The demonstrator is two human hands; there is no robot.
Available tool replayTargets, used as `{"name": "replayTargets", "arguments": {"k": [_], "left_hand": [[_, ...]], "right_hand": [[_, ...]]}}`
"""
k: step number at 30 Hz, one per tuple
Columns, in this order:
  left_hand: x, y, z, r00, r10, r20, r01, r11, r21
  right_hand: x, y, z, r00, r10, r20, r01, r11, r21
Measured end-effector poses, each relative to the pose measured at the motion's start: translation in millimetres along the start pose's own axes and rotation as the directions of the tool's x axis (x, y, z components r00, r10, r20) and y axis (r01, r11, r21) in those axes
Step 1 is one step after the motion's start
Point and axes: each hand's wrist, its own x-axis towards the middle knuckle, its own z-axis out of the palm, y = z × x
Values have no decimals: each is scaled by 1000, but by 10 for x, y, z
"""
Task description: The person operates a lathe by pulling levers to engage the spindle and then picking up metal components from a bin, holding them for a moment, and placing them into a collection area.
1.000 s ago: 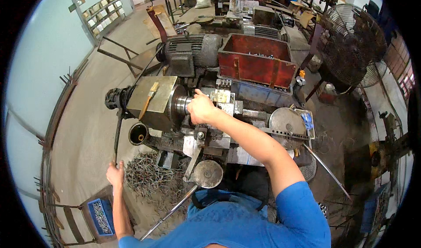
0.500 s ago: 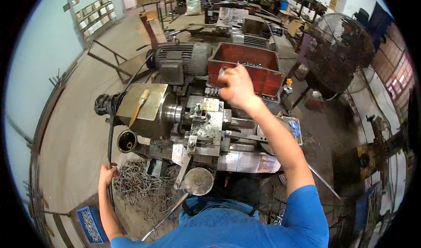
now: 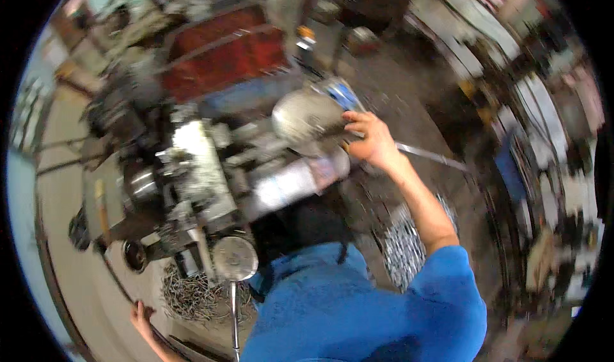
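My left hand (image 3: 142, 320) is closed around a long dark rod (image 3: 118, 282) beside the lathe-like machine, at the lower left. My right hand (image 3: 372, 143) has its fingers apart and bent, at the right rim of a round metal disc (image 3: 307, 116) on the machine's right end. Blur hides whether the fingertips touch the disc. Nothing shows in that hand. Just beyond it lies a small tray with blue things (image 3: 342, 94). The bright metal tool slide (image 3: 201, 164) sits left of the disc, with a round metal handwheel (image 3: 235, 258) nearer to me.
A red bin (image 3: 224, 61) stands behind the machine. Metal shavings (image 3: 198, 295) heap on the floor at the lower left; many small shiny parts (image 3: 404, 247) lie right of my body. A brush (image 3: 101, 205) and a round cup (image 3: 131, 256) are at the left. A metal bar (image 3: 432, 156) sticks out rightward.
The view has swung to the right and blurred. My right hand has moved from in front of the red bin to the disc's edge. My left hand stays on the rod.
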Motion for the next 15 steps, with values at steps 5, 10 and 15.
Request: {"name": "replayTargets", "arguments": {"k": [5,10,15], "left_hand": [[145,-48,4,996,-82,-32,83,996,43],[376,-125,-178,984,-174,-25,174,985,-1],[30,111,84,989,-146,-4,146,989,21]], "right_hand": [[-1538,789,-541,682,706,192,-651,706,-279],[-2915,1192,-112,407,861,305,-581,502,-641],[-3174,1249,112,381,729,569,-210,667,-715]]}}
